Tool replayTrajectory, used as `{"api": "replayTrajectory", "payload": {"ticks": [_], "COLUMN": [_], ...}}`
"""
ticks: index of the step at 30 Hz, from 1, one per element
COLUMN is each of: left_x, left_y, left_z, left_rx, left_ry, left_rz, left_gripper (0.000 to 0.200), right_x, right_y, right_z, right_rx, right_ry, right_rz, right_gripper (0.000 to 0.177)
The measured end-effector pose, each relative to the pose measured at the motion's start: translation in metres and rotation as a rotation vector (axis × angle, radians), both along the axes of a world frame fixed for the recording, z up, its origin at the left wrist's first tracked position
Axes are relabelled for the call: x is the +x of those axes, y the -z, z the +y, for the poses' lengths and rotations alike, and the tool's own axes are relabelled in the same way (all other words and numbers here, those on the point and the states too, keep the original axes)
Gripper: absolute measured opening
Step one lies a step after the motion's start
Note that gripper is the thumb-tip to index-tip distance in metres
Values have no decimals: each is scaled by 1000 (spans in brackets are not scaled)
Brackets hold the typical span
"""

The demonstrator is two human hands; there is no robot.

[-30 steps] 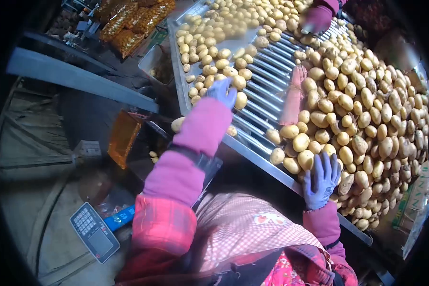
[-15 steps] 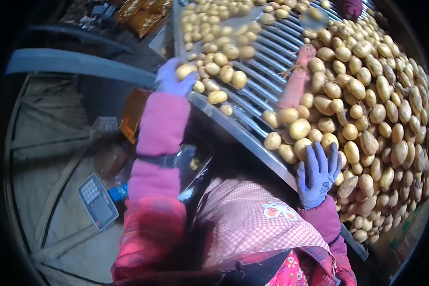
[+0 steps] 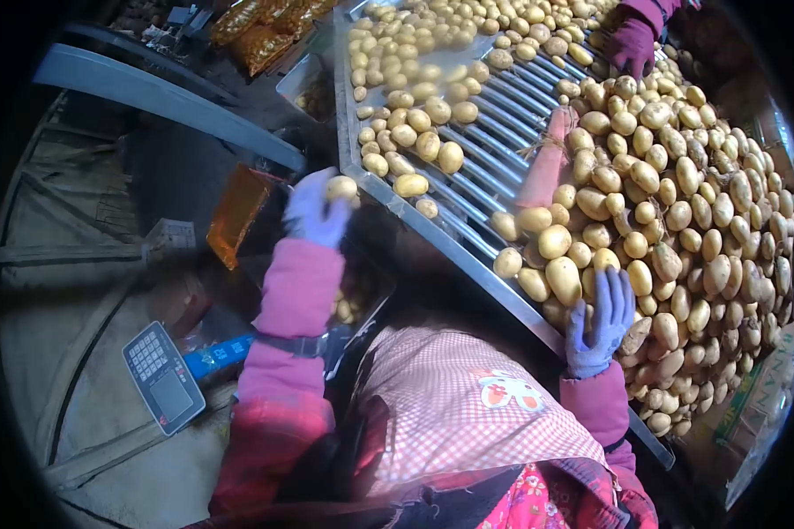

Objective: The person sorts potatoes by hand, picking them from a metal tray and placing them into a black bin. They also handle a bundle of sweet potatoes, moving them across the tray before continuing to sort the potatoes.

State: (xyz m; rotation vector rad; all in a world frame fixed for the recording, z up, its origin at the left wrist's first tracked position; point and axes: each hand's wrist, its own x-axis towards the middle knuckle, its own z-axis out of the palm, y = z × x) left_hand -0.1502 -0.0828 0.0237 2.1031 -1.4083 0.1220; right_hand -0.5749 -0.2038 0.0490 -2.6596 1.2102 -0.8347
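Observation:
My left hand [image 3: 310, 212], in a lilac glove and slightly blurred, is closed round a potato [image 3: 340, 187] just off the left edge of the metal roller table [image 3: 494, 115]. Below that hand, a container with a few potatoes [image 3: 348, 304] is partly hidden by my sleeve. My right hand [image 3: 602, 319], gloved alike, lies with fingers stretched out against the near edge of a big potato heap [image 3: 670, 220]. Its fingertips touch a yellow potato [image 3: 605, 259]. Smaller potatoes [image 3: 415, 132] spread over the left side of the rollers.
A pink roll [image 3: 545, 167] lies across the rollers beside the heap. Another person's dark-gloved hand [image 3: 632, 46] reaches in at the top. At the left are a keypad scale [image 3: 164, 377], an orange tray [image 3: 238, 216] and a grey metal bar [image 3: 168, 101]. Filled bags [image 3: 254, 40] lie behind.
My left hand has moved down and away from the table edge with the potato. My right hand has barely shifted. The other person's hand has come further into view.

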Motion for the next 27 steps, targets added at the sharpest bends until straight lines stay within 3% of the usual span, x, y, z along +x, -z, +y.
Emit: {"api": "replayTrajectory", "payload": {"ticks": [2,4,6,10,14,16,18,20,22,27], "left_x": [-23,-49,-53,-33,-13,-5,10,23,32,44], "left_y": [-12,-32,4,52,41,19,-10,-13,-19,-34], "left_z": [-54,-103,-140,-176,-193,-184,-152,-124,-103,-50], "left_rx": [30,275,424,526,564,386,-42,-258,-311,-326], "left_ry": [179,299,301,302,381,189,200,248,205,165], "left_rz": [129,147,-100,-132,12,993,1749,1952,2077,1901], "left_gripper": [45,44,43,48,50,32,38,47,51,51], "right_x": [-9,-19,-28,-47,-48,-48,-45,-42,-44,-43], "right_y": [0,-1,-1,20,25,25,26,25,27,27], "right_z": [1,11,21,36,37,36,37,35,34,32], "right_rx": [-62,-100,-100,-148,-161,-171,-186,-224,-177,-213], "right_ry": [102,159,248,348,371,364,377,367,365,305], "right_rz": [6,29,103,221,279,280,286,293,304,356], "right_gripper": [47,46,47,48,48,48,47,47,49,52]}}
